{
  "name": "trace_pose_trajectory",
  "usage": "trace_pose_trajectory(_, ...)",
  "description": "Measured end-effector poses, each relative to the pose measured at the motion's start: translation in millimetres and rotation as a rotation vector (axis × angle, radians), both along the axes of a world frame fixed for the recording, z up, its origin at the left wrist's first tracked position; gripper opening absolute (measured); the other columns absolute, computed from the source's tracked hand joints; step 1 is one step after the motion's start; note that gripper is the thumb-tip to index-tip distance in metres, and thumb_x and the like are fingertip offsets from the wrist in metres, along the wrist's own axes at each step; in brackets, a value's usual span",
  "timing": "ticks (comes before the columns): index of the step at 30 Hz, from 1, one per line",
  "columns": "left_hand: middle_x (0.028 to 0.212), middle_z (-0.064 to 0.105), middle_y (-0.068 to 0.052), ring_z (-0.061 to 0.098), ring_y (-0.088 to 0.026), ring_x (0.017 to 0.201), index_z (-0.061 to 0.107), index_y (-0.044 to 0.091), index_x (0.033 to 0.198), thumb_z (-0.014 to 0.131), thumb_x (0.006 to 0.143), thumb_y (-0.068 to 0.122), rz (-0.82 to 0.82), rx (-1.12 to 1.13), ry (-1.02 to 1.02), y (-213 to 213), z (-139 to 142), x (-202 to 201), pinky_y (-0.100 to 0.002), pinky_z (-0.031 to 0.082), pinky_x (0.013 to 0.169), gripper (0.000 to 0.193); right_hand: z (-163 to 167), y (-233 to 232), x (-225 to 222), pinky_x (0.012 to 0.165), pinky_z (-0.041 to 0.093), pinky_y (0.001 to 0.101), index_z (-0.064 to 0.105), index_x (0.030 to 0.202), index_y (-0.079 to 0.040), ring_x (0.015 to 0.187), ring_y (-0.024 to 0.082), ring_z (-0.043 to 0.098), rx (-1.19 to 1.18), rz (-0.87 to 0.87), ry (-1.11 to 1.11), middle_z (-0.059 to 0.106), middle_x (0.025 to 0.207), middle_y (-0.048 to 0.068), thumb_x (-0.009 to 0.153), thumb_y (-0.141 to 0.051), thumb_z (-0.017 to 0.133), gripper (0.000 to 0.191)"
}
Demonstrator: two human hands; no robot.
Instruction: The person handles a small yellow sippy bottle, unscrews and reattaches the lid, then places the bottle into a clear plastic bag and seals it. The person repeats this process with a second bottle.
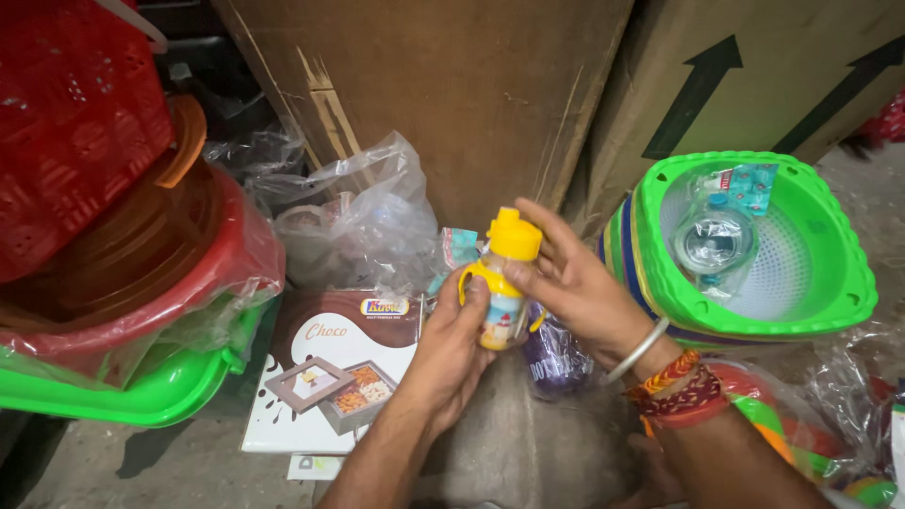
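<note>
A small clear baby bottle (pixel 505 283) with a yellow cap and yellow side handles is held upright between both hands. My left hand (pixel 451 351) grips its lower body from below, thumb on the left handle. My right hand (pixel 573 283) wraps the bottle from the right, fingers reaching toward the yellow cap. The right wrist carries a silver bangle and red threads.
A stack of green and coloured perforated baskets (pixel 818 283) stands right, with a wrapped clear bottle (pixel 714 240) inside. A brown and white gift box (pixel 330 368) lies on the floor. Clear plastic bags (pixel 358 221), red tubs (pixel 141 273) left, big cardboard boxes (pixel 471 85) behind.
</note>
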State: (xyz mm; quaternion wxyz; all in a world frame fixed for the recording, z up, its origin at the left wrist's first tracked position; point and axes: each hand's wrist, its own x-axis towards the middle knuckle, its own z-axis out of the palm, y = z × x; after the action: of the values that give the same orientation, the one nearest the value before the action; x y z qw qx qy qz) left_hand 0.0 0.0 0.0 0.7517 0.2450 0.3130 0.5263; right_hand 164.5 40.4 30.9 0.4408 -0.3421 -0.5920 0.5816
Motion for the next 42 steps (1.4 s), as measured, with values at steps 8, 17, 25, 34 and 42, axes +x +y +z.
trace_pose_trajectory(8,0.135,0.06,-0.01,0.061,-0.021,0.121,0.036,0.01,0.152,0.067,0.092,0.013,-0.029,0.239,0.115,-6,2,-2,-0.038,0.051,0.103,0.067,1,3,-14,0.094,0.054,0.0326,0.051,0.143,0.0,0.111,0.016,0.065,-0.201,-0.238,0.145,0.067,0.122,0.01,0.103,-0.028,0.054,0.049)
trace_pose_trajectory(17,0.138,0.062,-0.01,0.062,-0.019,0.124,0.045,0.006,0.147,0.044,0.103,0.04,0.181,0.145,0.132,-2,-5,13,-0.033,0.052,0.102,0.056,6,-4,-17,0.095,0.055,0.032,0.053,0.138,0.0,0.113,0.018,0.066,-0.216,-0.172,0.224,0.07,0.122,0.011,0.098,-0.02,0.062,0.046)
trace_pose_trajectory(25,0.108,0.068,-0.014,0.069,-0.025,0.088,0.055,0.005,0.132,0.039,0.108,0.05,-0.054,0.016,-0.19,-5,-5,4,-0.04,0.059,0.076,0.054,3,-11,-20,0.078,0.051,0.0313,0.051,0.147,0.001,0.099,0.017,0.064,-0.194,-0.222,0.185,0.07,0.118,0.011,0.103,-0.024,0.061,0.052)
trace_pose_trajectory(34,0.11,0.069,-0.014,0.068,-0.022,0.086,0.055,0.004,0.134,0.038,0.107,0.05,0.113,-0.045,-0.192,4,-2,-7,-0.038,0.058,0.073,0.057,-13,-11,-11,0.103,0.045,0.0356,0.012,0.159,0.004,0.132,0.025,0.051,0.418,0.007,-0.434,0.05,0.145,0.02,0.078,-0.016,0.089,0.113)
trace_pose_trajectory(42,0.127,0.064,-0.011,0.063,-0.021,0.113,0.051,0.006,0.138,0.041,0.106,0.043,0.102,0.043,-0.28,4,6,-7,-0.044,0.05,0.099,0.05,2,-23,-22,0.12,0.046,0.043,0.044,0.153,-0.002,0.147,0.032,0.054,0.665,-0.459,-0.68,0.055,0.154,0.023,0.101,-0.024,0.071,0.063)
